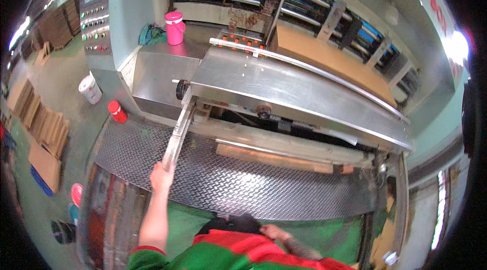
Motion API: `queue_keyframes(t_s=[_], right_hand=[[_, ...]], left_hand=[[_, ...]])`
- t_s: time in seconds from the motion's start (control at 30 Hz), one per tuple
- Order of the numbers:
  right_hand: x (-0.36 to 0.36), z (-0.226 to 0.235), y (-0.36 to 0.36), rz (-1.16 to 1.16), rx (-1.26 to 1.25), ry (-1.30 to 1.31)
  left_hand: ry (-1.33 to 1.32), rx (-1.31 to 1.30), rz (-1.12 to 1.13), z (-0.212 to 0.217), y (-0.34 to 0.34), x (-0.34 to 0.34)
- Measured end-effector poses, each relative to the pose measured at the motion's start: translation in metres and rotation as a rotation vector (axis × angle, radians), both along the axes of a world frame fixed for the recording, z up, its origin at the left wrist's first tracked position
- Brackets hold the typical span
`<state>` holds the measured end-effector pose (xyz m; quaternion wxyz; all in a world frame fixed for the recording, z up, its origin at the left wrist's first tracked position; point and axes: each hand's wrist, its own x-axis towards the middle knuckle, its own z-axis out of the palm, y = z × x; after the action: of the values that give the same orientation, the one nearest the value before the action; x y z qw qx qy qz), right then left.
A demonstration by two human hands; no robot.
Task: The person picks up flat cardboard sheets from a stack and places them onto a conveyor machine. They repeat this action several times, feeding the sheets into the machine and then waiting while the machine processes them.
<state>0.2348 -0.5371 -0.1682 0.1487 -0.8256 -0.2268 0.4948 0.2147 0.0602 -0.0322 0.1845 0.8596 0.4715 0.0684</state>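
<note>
One hand works: left hand (162,174) is closed around the near end of a metal rail (178,130), whose long axis runs straight ahead to the machine. Right hand (273,231) rests farther back, empty, grip unclear.

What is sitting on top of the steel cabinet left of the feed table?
A pink lidded jug stands on the steel cabinet, with a green cloth bunched beside it. Whatever lies under the cloth is hidden.
</note>
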Motion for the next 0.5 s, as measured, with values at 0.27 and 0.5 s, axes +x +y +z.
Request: queue_keyframes(t_s=[0.27, 0.5], right_hand=[[-0.011, 0.081, 0.008, 0.042, -0.043, -0.081], [-0.039, 0.142, -0.009, -0.058, -0.108, -0.233]], left_hand=[[-0.009, 0.000, -0.035, 0.004, 0.007, 0.000], [-0.049, -0.123, -0.052, 0.000, 0.013, 0.000]])
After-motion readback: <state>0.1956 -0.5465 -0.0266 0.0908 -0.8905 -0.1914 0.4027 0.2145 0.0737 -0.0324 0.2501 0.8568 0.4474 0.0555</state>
